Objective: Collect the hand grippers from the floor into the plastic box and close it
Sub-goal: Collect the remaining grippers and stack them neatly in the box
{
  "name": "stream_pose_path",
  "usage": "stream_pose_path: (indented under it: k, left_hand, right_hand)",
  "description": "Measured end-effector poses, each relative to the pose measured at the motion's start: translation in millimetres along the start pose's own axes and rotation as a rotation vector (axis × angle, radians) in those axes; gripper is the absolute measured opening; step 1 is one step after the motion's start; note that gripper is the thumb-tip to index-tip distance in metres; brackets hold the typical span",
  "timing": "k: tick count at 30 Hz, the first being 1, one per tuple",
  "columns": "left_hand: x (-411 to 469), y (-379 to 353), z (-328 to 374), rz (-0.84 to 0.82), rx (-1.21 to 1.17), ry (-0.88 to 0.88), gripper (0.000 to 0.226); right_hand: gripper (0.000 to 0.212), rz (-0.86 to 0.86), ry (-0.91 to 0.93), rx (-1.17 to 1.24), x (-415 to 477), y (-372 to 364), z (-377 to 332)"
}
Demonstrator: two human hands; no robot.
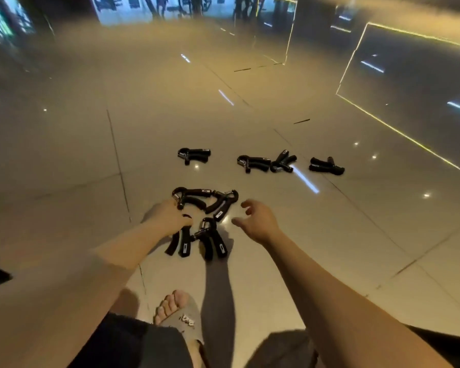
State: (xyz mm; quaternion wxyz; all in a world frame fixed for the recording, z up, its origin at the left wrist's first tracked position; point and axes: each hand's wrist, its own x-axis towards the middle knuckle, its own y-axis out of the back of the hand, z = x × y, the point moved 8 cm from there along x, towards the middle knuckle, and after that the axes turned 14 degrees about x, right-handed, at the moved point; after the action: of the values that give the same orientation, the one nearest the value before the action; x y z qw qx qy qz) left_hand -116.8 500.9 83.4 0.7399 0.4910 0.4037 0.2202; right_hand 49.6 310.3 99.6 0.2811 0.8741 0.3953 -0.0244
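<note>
Eight black hand grippers lie on the tiled floor, and the plastic box is not in view, so I judge the collecting barely begun. Four make a far row, each with its long axis roughly left to right. Four more sit in a near cluster between the arms.

The left grip lies over the spring end of the near-left gripper and touches the head of the crosswise gripper. Its fingers are hidden, so I cannot tell whether it has closed on anything. The right grip hovers just beside the cluster, fingers loosely curled, holding nothing.

The near-left gripper and the middle gripper point their handles at the person, spring ends away, long axes running near to far. The crosswise gripper has its head to the left. The slanted gripper has its head up and right.

To gather well, wrap each grip round a pair of handles, not the spring head, and lift the overlapping ones apart one at a time so none drags its neighbour
</note>
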Motion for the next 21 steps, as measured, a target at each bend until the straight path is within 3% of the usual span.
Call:
stream_pose_path:
  k: [4,8,11,13,17,21]
  left_hand:
    - [28.0,-60.4,-54.0,-0.041,-0.132,0.226,0.084]
    - [47.6,-102.2,-72.8,-0.046,-0.135,0.346,0.091]
    - [54.2,-130.0,-81.7,0.049,-0.323,0.416,0.102]
    - [54.0,-157.1,-82.0,0.013,-0.458,0.485,0.097]
    - [48.3,-170.3,-68.5,0.199,-0.24,0.442,0.109]
    - [55.0,-178.6,-62.7,0.192,-0.1,0.402,0.109]
  right_hand:
    - [0.063,-0.086,-0.042,-0.109,46.2,-66.1,29.4]
    - [0.082,-0.163,-0.096,-0.252,68.5,-121.4,71.1]
    - [0.095,-0.138,-0.095,-0.315,74.8,-142.7,93.4]
    - [0.105,-0.097,-0.065,-0.361,75.0,-151.0,103.2]
    - [0.101,-0.022,0.019,-0.427,72.1,-162.0,115.4]
    - [0.089,-0.017,0.012,-0.4,70.6,-164.7,120.4]
